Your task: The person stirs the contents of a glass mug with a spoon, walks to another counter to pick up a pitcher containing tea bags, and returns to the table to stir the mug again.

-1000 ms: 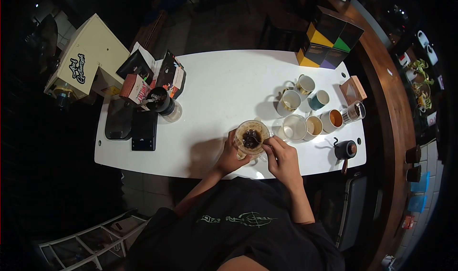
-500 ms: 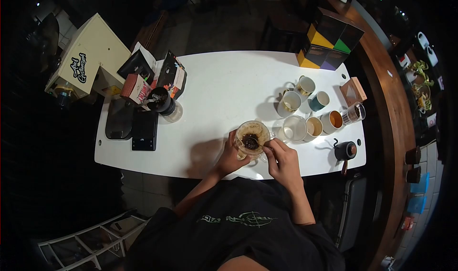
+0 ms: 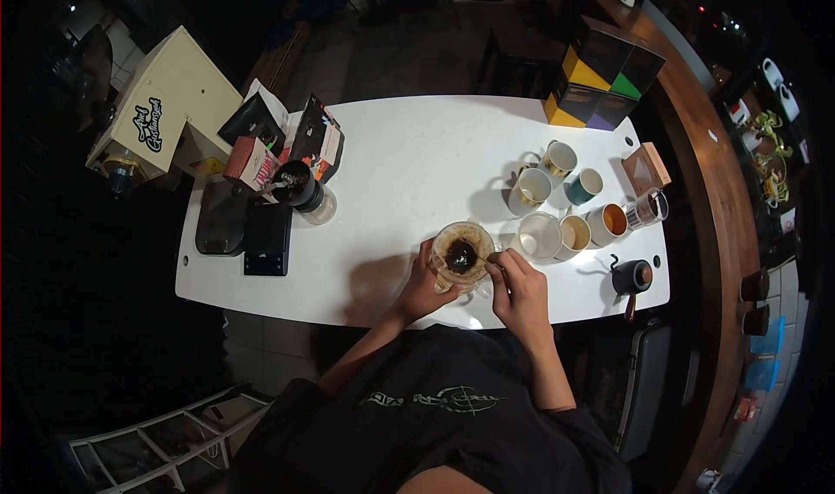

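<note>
A glass coffee dripper with a brown-stained paper filter and dark wet grounds is near the front edge of the white table. My left hand is wrapped round its left side. My right hand is closed at the right rim, pinching a thin stirring stick that reaches over the grounds. What stands beneath the dripper is mostly hidden. Just right of my right hand is a clear glass vessel.
Several cups, one a white mug, stand right of the dripper. A black kettle is at the right edge. On the left are a hand grinder, a black scale, coffee bags and a cream machine. Dark boxes stand at the back right.
The stick's tip has shifted slightly and the grounds look darker and shinier in the middle. My hands stay at the dripper. The whole view has shifted slightly.
</note>
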